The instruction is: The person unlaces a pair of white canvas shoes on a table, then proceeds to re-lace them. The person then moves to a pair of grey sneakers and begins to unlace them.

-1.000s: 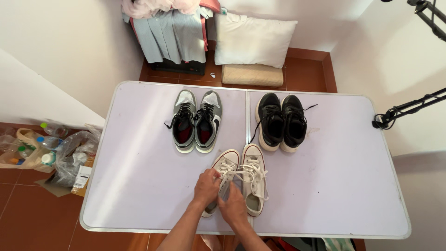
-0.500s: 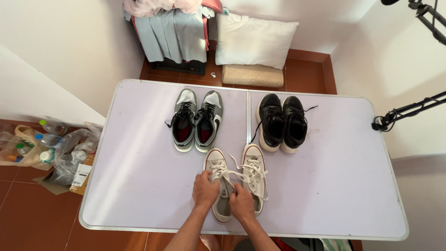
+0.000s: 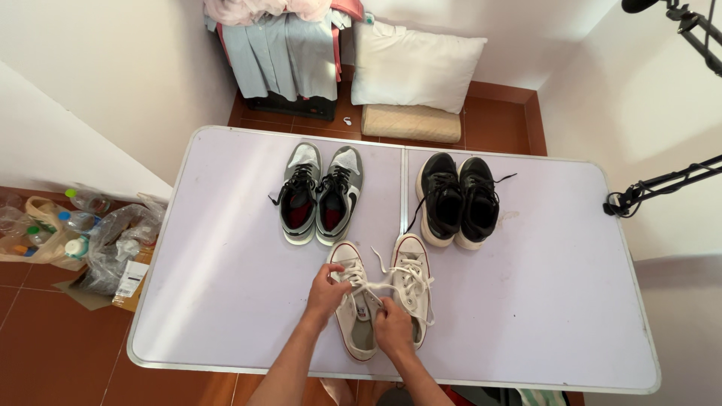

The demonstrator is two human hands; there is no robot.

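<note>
A pair of white canvas sneakers lies near the front edge of the pale table (image 3: pixel 226 301). My left hand (image 3: pixel 325 292) rests on the left white sneaker (image 3: pixel 355 331), its fingers pinching the white laces near the toe end. My right hand (image 3: pixel 392 328) sits over the gap between that shoe and the right white sneaker (image 3: pixel 412 280), fingertips closed on a lace. Loose white laces spread across both shoes.
A grey and white pair of sneakers (image 3: pixel 320 194) and a black pair (image 3: pixel 457 198) stand farther back on the table. A pillow (image 3: pixel 415 64), a cushion and hanging clothes lie behind it. Plastic bags with bottles (image 3: pixel 83 240) sit on the floor at left. A black stand arm (image 3: pixel 662 182) reaches in at right.
The left white sneaker has been turned from tilted to upright beside its mate. My hands have shifted from its heel side up onto the laces.
</note>
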